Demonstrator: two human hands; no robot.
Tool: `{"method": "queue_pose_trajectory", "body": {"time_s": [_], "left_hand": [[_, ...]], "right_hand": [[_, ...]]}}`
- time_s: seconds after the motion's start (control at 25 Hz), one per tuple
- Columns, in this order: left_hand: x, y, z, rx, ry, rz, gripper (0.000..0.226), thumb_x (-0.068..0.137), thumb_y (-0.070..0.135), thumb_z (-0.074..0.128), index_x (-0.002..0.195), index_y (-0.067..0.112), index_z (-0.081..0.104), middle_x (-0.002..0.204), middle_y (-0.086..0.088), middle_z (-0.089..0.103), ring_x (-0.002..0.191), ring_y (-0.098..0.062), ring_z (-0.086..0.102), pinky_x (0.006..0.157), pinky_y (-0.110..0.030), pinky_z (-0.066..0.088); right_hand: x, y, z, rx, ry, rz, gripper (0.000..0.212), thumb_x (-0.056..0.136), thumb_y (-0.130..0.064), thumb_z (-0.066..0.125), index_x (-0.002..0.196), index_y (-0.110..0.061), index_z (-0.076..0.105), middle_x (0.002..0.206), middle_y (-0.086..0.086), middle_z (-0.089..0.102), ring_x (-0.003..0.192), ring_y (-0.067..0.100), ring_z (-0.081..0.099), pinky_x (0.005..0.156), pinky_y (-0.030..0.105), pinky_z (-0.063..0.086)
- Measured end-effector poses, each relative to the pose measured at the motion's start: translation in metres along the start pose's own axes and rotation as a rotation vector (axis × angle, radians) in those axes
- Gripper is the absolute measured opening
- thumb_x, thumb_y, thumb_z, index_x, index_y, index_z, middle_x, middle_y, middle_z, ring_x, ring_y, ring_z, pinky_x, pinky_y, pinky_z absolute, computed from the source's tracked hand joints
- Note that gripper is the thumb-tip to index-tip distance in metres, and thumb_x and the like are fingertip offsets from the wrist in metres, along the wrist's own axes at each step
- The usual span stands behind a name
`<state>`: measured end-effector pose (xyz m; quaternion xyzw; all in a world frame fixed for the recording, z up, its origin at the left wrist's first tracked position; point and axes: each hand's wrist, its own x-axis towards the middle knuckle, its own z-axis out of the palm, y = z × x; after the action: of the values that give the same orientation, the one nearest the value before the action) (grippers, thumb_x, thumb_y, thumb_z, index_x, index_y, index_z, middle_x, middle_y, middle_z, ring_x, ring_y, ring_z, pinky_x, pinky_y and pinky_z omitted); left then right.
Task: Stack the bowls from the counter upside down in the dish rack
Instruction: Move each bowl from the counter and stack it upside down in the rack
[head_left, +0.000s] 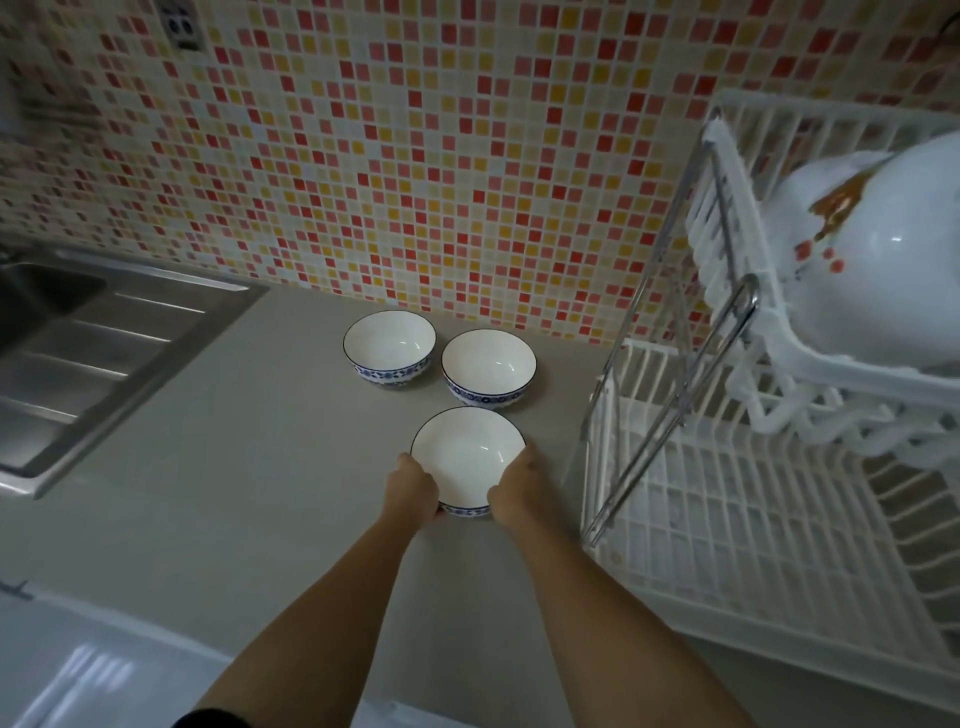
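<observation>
Bowls are what's going on here, but going by size first: the mosaic tile wall (415, 156) in red, pink and yellow is filling most of the background, and the grey counter (234, 493) is running underneath it. On the right the white dish rack (753, 519) is sitting on the counter with its lower tier showing bare grid, while the upper tier is holding a big white floral bowl (883, 260) tipped upside down. Over on the left the steel sink (78, 353) with its ribbed drainboard is sitting flush in the counter.

Now the small stuff — three white bowls with blue patterned bases, all sitting upright on the counter between sink and rack. The far-left bowl (389, 347) and the far-right bowl (488, 367) are sitting just beside each other near the wall, not touched by anything. The near bowl (467, 457) is the one getting handled: the left hand (413, 491) is wrapping around its left side and the right hand (519, 488) is cupping its right side, both gripping the rim — can't tell if it's lifting off the counter at all.
</observation>
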<state>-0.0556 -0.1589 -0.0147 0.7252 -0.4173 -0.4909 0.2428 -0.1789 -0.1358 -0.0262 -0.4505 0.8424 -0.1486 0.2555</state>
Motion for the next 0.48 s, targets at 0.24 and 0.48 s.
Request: {"method": "queue_pose_trajectory", "body": {"time_s": [0.24,0.48], "left_hand": [[-0.037,0.029,-0.044,-0.039,0.011,0.156,0.032,0.092,-0.001,0.031,0.122,-0.002,0.039,0.127,-0.026,0.046,0.105,-0.048,0.054,0.057,-0.045,0.057],[-0.101,0.089,-0.11,-0.077,0.093,0.484,0.031,0.099,0.009,0.025,0.125,0.014,0.041,0.115,-0.015,0.052,0.079,-0.025,0.057,0.047,-0.027,0.053]], "right_hand": [[-0.048,-0.04,-0.048,0.153,-0.006,-0.046,0.062,0.087,-0.004,0.056,0.141,-0.004,0.024,0.139,0.014,0.043,0.125,0.03,0.047,0.099,0.034,0.041],[-0.097,-0.102,-0.108,0.285,0.196,-0.235,0.081,0.086,-0.002,0.058,0.148,-0.009,0.007,0.135,0.014,0.047,0.115,0.03,0.055,0.089,0.041,0.051]]}}
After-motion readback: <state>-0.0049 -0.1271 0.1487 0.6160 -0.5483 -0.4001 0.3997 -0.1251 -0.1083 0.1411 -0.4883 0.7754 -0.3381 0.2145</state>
